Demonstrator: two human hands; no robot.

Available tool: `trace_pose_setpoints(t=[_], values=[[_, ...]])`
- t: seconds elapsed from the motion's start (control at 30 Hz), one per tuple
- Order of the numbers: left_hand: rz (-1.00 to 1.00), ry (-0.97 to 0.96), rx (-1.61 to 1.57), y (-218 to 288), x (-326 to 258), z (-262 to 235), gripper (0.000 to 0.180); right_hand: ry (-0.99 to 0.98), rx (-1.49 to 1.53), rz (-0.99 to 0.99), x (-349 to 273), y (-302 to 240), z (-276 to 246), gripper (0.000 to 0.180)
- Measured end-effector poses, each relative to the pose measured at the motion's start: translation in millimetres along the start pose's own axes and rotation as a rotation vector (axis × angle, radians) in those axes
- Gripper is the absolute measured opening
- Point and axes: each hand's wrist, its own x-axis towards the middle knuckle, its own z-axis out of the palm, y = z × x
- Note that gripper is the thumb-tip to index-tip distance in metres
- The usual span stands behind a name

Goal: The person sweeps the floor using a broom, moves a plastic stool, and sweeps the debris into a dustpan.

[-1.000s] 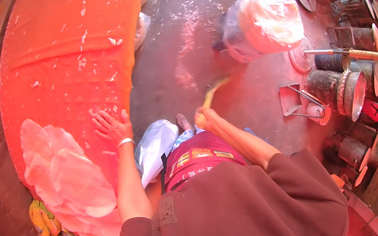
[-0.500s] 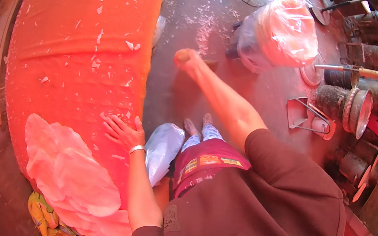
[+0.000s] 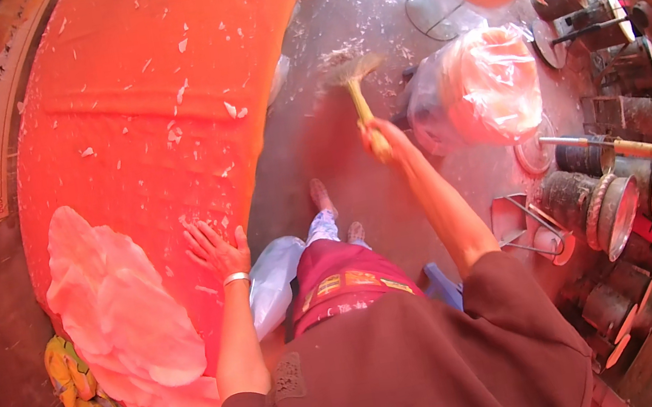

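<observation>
My right hand [image 3: 386, 138] grips the handle of a short straw hand broom [image 3: 361, 103], held out over the floor. Its bristle end points away from me and is blurred. My left hand [image 3: 215, 248] lies flat with fingers spread on the orange cloth [image 3: 120, 108] covering the table, near its right edge. Left of that hand, thin pale round sheets [image 3: 122, 298] overlap in a heap on the cloth. White flakes are scattered over the cloth's far part.
Plastic-lined containers [image 3: 488, 90] stand on the floor to my right. Several dark cylindrical machines [image 3: 575, 196] line the right side. A white plastic bag [image 3: 276, 276] hangs by the table edge. Pale crumbs lie on the far floor. A yellow bundle [image 3: 71, 380] sits at lower left.
My right hand has swung to the right and nearer, and the broom now shows fully. My left hand stays flat on the cloth. My feet have shifted apart.
</observation>
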Motion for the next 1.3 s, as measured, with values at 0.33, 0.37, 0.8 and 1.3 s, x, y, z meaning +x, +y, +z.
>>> trace_pose_setpoints(t=[0.33, 0.37, 0.8, 1.3], values=[[0.005, -0.080, 0.020, 1.1, 3.1, -12.5, 0.087, 0.272, -0.876, 0.033, -132.5, 40.3, -1.4, 0.021], [0.013, -0.067, 0.006, -0.6, 2.7, -13.8, 0.087, 0.259, -0.913, 0.075, -129.2, 35.3, 1.7, 0.022], [0.123, -0.035, -0.319, 128.3, 160.9, -25.1, 0.073, 0.036, -1.385, 0.022, 40.9, -122.1, -69.0, 0.014], [-0.326, 0.005, -0.074, 295.0, 426.4, 59.5, 0.080, 0.196, -1.212, 0.005, -6.2, -361.3, 69.5, 0.012]])
